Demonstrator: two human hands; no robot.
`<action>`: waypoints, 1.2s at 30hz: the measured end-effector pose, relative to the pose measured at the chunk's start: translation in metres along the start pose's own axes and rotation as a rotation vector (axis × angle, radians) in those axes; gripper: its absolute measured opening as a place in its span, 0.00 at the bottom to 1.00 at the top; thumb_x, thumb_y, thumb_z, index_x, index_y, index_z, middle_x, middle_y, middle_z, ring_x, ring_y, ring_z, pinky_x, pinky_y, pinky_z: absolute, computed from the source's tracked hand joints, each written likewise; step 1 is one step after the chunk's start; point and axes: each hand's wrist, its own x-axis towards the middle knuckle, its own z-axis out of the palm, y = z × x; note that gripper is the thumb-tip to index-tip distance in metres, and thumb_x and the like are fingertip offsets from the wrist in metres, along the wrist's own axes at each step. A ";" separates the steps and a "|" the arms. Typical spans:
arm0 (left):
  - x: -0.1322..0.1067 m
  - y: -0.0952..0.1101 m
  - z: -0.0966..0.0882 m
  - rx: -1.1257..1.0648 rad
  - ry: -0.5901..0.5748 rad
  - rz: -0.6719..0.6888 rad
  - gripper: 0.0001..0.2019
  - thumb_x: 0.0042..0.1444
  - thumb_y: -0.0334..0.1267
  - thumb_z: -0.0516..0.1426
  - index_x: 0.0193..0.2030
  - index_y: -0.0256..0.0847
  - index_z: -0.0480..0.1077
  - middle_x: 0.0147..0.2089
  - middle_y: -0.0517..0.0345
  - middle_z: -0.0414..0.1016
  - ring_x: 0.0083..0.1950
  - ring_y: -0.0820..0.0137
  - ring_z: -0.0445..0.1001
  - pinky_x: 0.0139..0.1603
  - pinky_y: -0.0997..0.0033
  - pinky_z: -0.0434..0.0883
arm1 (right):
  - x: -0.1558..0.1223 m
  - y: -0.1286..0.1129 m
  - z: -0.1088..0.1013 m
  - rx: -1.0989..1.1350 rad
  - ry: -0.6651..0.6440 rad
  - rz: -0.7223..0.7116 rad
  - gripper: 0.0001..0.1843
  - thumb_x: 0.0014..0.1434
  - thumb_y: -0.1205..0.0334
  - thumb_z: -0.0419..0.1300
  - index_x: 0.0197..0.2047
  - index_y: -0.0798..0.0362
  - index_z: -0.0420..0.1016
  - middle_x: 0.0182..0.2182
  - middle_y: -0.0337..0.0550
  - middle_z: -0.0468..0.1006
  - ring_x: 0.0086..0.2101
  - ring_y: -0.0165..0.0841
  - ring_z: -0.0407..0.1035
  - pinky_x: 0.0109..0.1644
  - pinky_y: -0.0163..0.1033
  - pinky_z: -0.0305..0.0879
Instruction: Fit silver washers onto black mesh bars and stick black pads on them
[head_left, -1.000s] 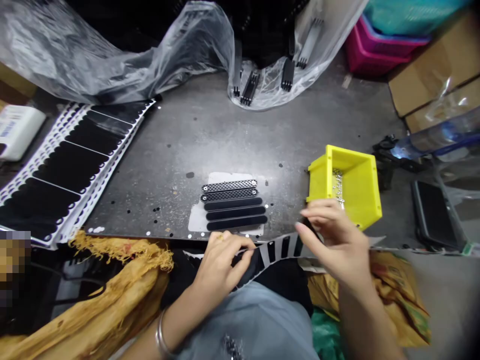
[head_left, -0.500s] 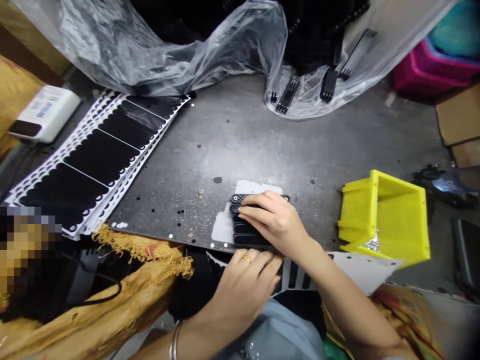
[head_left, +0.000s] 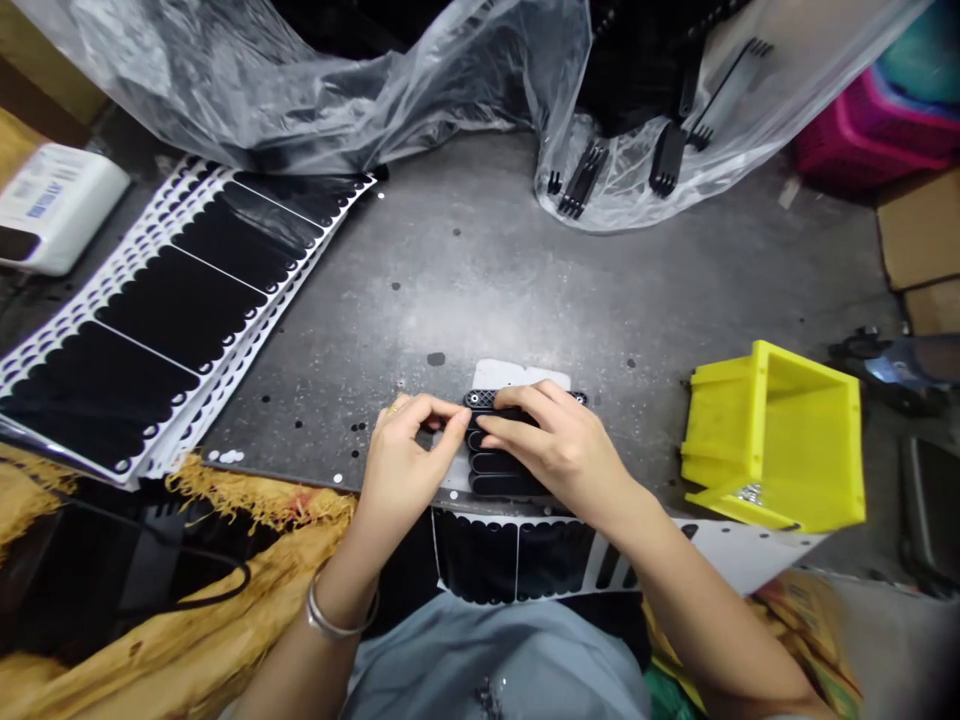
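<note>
A short stack of black oblong parts (head_left: 495, 486) lies on a white patch (head_left: 510, 374) near the front edge of the grey table (head_left: 480, 270). The top part is a mesh grille (head_left: 482, 398). My left hand (head_left: 401, 460) pinches thumb and fingers together at the left end of a black pad on the second part. My right hand (head_left: 562, 450) lies over the parts, its fingers stretched flat and pressing on the same pad. On my lap, just below the hands, lies a white sheet of black pads (head_left: 517, 560).
A yellow bin (head_left: 780, 440) holding small metal bits stands at the right. Stacked sheets of black pads (head_left: 172, 310) lie at the left beside a white device (head_left: 52, 205). Clear plastic bags (head_left: 300, 90) with black comb-like parts (head_left: 664, 160) fill the back. A yellow cloth (head_left: 225, 560) hangs at the front left.
My right hand moved from the sheet on my lap to the parts and laid a black pad on them. My left hand then left the sheet and pinched the pad's left end.
</note>
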 end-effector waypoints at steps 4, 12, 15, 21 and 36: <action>0.004 -0.001 -0.004 -0.053 -0.057 -0.055 0.09 0.64 0.42 0.61 0.33 0.44 0.78 0.33 0.61 0.80 0.38 0.66 0.75 0.44 0.64 0.67 | -0.024 0.019 -0.026 0.196 0.022 0.263 0.10 0.70 0.58 0.62 0.51 0.49 0.82 0.42 0.46 0.80 0.40 0.35 0.75 0.44 0.42 0.74; 0.010 -0.005 -0.004 -0.028 -0.055 -0.072 0.11 0.63 0.45 0.61 0.32 0.44 0.76 0.33 0.61 0.80 0.37 0.66 0.75 0.46 0.62 0.67 | -0.040 0.040 -0.025 0.414 0.097 0.345 0.07 0.68 0.62 0.63 0.42 0.49 0.84 0.36 0.41 0.82 0.35 0.32 0.76 0.38 0.40 0.73; 0.009 -0.003 -0.006 0.018 -0.061 -0.035 0.10 0.64 0.44 0.61 0.33 0.44 0.76 0.33 0.61 0.80 0.37 0.66 0.75 0.46 0.62 0.68 | -0.040 0.036 -0.025 0.341 0.121 0.291 0.07 0.68 0.64 0.63 0.44 0.48 0.84 0.37 0.42 0.79 0.36 0.32 0.74 0.39 0.41 0.73; -0.041 0.038 0.004 0.190 0.139 0.381 0.03 0.67 0.33 0.60 0.43 0.46 0.74 0.40 0.60 0.82 0.45 0.65 0.78 0.54 0.58 0.68 | -0.097 0.006 -0.057 0.044 0.188 0.380 0.10 0.68 0.62 0.64 0.52 0.46 0.78 0.45 0.46 0.78 0.45 0.39 0.75 0.48 0.47 0.73; -0.085 0.053 0.043 0.177 -0.568 0.355 0.12 0.75 0.35 0.49 0.47 0.44 0.74 0.42 0.57 0.79 0.43 0.65 0.73 0.46 0.62 0.66 | -0.163 -0.029 -0.031 0.165 0.137 0.261 0.10 0.69 0.67 0.62 0.51 0.48 0.79 0.42 0.44 0.81 0.41 0.35 0.75 0.45 0.45 0.68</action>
